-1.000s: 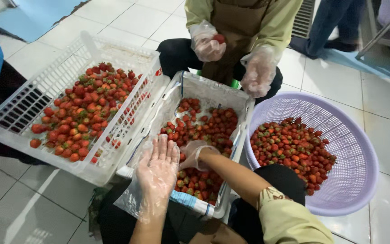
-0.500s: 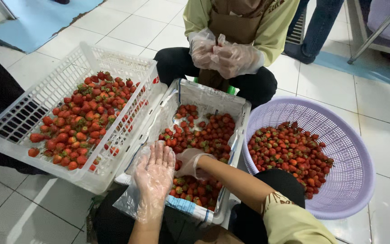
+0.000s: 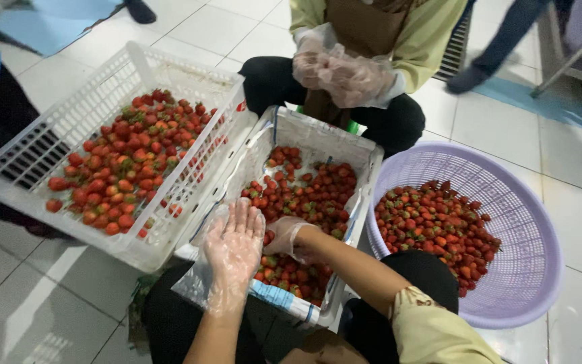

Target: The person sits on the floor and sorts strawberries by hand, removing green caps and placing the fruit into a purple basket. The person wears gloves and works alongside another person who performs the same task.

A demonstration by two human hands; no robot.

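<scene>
A plastic-lined white box [image 3: 365, 168] of red strawberries [image 3: 304, 192] sits in front of me. My left hand [image 3: 234, 249], in a clear plastic glove, hovers flat and palm-up over the box's near left corner, holding nothing. My right hand [image 3: 289, 237], also gloved, reaches down into the berries in the box, fingers curled among them; whether it grips one I cannot tell.
A white slatted crate [image 3: 42, 162] with strawberries stands tilted at the left. A lilac round basket [image 3: 527, 222] of strawberries sits at the right. Opposite, a crouching person's gloved hands [image 3: 338, 67] are held together. Another person's legs [image 3: 500, 40] stand at the back right on the tiled floor.
The person opposite brought both gloved hands together at the chest. My right hand stays in the box and my left hand stays flat above it; the view shifted slightly.
</scene>
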